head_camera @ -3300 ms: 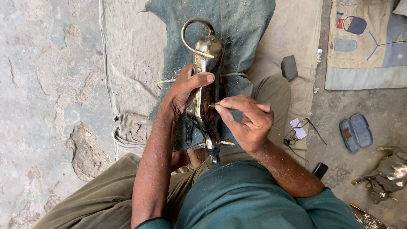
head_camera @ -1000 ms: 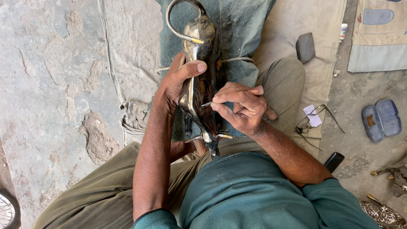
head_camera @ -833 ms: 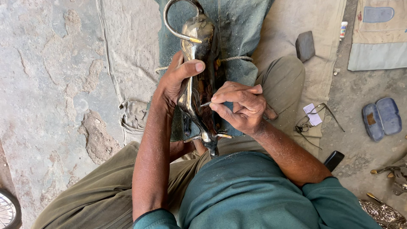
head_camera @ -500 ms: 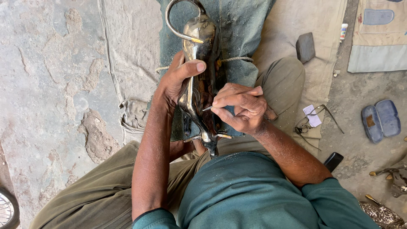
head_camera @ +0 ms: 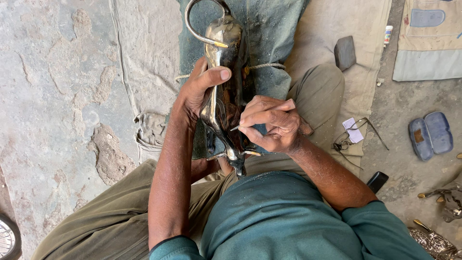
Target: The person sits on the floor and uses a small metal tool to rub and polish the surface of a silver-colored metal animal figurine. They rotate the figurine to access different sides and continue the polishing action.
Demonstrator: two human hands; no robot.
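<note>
The metal figure [head_camera: 226, 91], dark and shiny with a curved wire loop at its far end, lies lengthwise over the person's lap on a blue-green cloth [head_camera: 269, 29], its near end pointing toward the body. Since a second ago it has barely shifted; it sits in the same place and at the same tilt. The left hand [head_camera: 199, 91] keeps its grip closed around the figure's left flank, thumb laid across the top. The right hand [head_camera: 269, 127] is pinched shut on a thin pointed tool [head_camera: 235, 128], whose tip touches the figure's side; over the last second that tip has crept only slightly along the surface, which suggests fine, slow work on one small patch rather than a change of spot. Outward, a tan mat [head_camera: 332, 29] lies under the cloth. A dark block [head_camera: 345, 52] rests on it, spectacles [head_camera: 353, 137] lie by the right knee, and a pair of blue sandals [head_camera: 430, 135] sits on the concrete floor [head_camera: 57, 96].
</note>
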